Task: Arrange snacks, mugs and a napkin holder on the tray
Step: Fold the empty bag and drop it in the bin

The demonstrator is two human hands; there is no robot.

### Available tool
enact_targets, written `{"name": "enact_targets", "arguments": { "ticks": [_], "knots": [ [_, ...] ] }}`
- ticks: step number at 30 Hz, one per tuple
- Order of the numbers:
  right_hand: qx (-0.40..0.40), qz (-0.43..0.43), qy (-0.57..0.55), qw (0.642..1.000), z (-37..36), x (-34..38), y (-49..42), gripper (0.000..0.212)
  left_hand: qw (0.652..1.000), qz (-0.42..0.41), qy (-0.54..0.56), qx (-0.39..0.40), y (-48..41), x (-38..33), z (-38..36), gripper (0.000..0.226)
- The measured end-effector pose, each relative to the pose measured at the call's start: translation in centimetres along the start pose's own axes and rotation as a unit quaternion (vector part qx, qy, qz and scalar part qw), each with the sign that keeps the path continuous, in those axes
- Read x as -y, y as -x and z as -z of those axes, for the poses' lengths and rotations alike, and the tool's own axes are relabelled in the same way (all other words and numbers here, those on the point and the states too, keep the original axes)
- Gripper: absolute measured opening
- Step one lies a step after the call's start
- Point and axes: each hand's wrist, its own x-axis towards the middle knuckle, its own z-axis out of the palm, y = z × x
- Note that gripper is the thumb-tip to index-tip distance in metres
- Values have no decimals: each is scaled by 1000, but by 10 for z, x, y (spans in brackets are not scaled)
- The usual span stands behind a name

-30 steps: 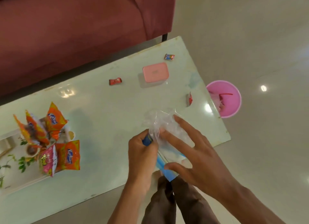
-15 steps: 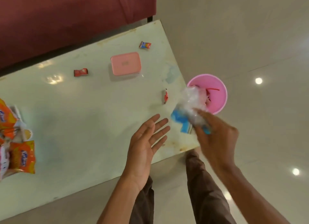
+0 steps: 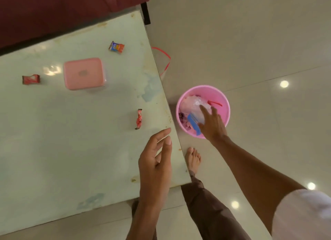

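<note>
My right hand (image 3: 212, 126) reaches down into the pink bin (image 3: 223, 100) on the floor, fingers spread over a crumpled clear plastic bag with a blue strip (image 3: 194, 109) that lies inside it. My left hand (image 3: 155, 159) hovers over the table's right edge, fingers loosely apart and holding nothing. Three small candy wrappers lie on the pale table (image 3: 62, 141): a blue-red one (image 3: 116, 47) at the back, a red one (image 3: 30, 79) at the left, and another red one (image 3: 139, 119) near the right edge. The tray, mugs and napkin holder are out of view.
A pink lidded box (image 3: 83, 74) stands on the table between the two far wrappers. A clear bag with a red rim (image 3: 163, 60) hangs beside the table's right edge. A maroon sofa (image 3: 62, 10) runs along the back. My bare foot (image 3: 193, 159) is by the table corner.
My right hand carried the plastic bag from the table's front edge rightward and down into the pink bin. My left hand let go of it and opened. The view swung right, so the tray left the frame.
</note>
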Motion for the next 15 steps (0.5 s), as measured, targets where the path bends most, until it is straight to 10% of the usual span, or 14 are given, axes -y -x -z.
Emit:
{"name": "enact_targets", "arguments": {
  "ticks": [15],
  "knots": [
    [-74, 95, 53, 991, 55, 63, 42, 34, 982, -111, -141, -48, 11, 24, 77, 33]
  ]
}}
